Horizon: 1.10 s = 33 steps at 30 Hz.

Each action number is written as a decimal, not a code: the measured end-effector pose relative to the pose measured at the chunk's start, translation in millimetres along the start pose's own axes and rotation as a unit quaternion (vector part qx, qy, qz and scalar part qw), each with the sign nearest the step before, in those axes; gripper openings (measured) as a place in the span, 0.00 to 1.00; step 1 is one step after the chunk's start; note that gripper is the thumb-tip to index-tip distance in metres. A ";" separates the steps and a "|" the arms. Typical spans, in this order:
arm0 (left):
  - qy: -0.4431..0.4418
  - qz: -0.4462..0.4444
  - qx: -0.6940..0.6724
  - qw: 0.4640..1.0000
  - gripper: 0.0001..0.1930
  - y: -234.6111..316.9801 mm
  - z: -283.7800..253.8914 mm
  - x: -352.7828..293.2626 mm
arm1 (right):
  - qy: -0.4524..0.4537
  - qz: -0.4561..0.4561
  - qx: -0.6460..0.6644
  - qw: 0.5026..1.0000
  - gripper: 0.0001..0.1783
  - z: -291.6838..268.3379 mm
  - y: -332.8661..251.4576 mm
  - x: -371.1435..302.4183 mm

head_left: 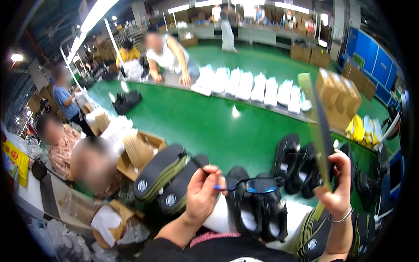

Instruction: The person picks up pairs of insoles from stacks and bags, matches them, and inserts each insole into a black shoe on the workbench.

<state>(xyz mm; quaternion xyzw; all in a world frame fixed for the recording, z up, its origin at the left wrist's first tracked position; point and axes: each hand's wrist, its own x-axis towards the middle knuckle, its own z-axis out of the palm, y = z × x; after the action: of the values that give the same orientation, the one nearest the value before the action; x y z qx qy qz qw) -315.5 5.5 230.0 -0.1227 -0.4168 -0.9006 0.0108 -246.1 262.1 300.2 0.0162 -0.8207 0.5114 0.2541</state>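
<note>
My left hand [204, 192] is closed in a pinch on a thin dark stick-like piece with a blue end; its exact kind is unclear. Just right of those fingers is a dark item with a shiny blue lens-like face [262, 188], perhaps glasses; whether it joins the held piece I cannot tell. My right hand [338, 185] grips a dark insole [323, 131] with a yellow-green edge, upright and nearly edge-on. A pair of black shoes [248, 218] stands below and between my hands. Left of my left hand lie stacks of black insoles [157, 174] with olive edges.
More black shoes [288, 153] stand on the green table [205, 131]. Beyond them runs a row of white shoes [257, 89]. A carton [336, 96] stands at right, and an open box [150, 144] at left. Co-workers are at the left and across the table.
</note>
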 end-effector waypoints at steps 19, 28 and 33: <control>0.212 0.005 0.015 0.977 0.05 13.6 -94.6 -49.1 | 0.036 -0.773 -0.249 0.582 0.19 158.1 -169.6 30.0; 0.178 -0.008 0.022 0.984 0.05 3.7 -94.1 -45.1 | 0.116 -0.728 -0.255 0.626 0.19 145.5 -154.9 9.6; 0.163 -0.019 0.008 0.986 0.05 10.6 -85.1 -34.8 | 0.177 -0.724 -0.212 0.632 0.19 157.2 -167.7 5.5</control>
<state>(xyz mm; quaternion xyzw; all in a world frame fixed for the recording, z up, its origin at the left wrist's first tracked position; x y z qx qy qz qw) -298.5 -68.3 177.0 0.0335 -0.4187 -0.9053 0.0624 -265.8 50.2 387.4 0.4602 -0.5705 -0.0313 0.6795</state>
